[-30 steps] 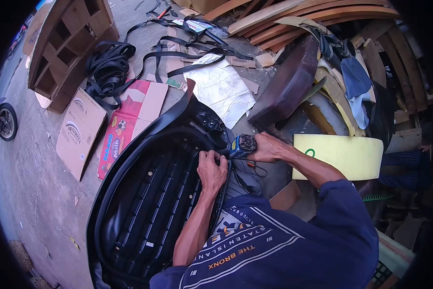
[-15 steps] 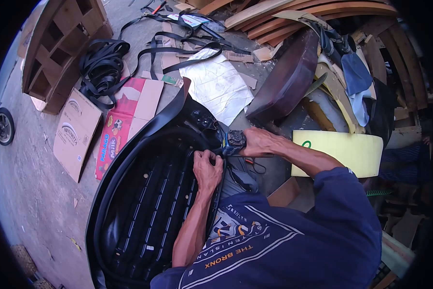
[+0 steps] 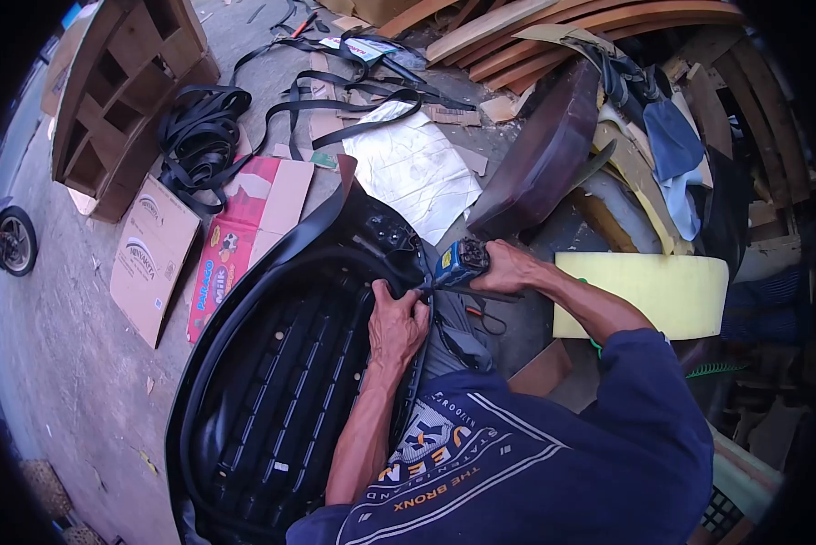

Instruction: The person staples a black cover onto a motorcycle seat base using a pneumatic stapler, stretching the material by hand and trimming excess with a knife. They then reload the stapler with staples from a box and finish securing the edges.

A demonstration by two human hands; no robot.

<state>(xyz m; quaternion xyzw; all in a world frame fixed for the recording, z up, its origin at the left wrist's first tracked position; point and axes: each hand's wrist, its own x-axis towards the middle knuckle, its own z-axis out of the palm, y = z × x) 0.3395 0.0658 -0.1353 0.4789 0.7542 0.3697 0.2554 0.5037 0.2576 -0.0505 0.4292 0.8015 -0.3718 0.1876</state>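
A black motorcycle seat (image 3: 285, 400) lies upside down in front of me, its ribbed plastic underside facing up and its dark cover folded around the rim. My left hand (image 3: 399, 322) is at the upper right rim, thumb and fingers pinching the cover's edge (image 3: 422, 296) against the base. In my right hand (image 3: 510, 267) is a blue staple gun (image 3: 461, 263), gripped from the right. Its nose points at the rim, close beside the left fingertips.
Red-handled scissors (image 3: 486, 320) lie right of the seat. A yellow foam block (image 3: 640, 292) and a dark red cushion (image 3: 544, 154) sit farther right. Black strapping (image 3: 204, 136), flattened cardboard (image 3: 154, 259) and a white sheet (image 3: 412, 168) cover the floor ahead. Curved wood pieces (image 3: 572, 36) are stacked behind.
The staple gun and right hand have shifted slightly right, away from the left fingers. My left hand has moved a little down along the rim, its fingers less curled.
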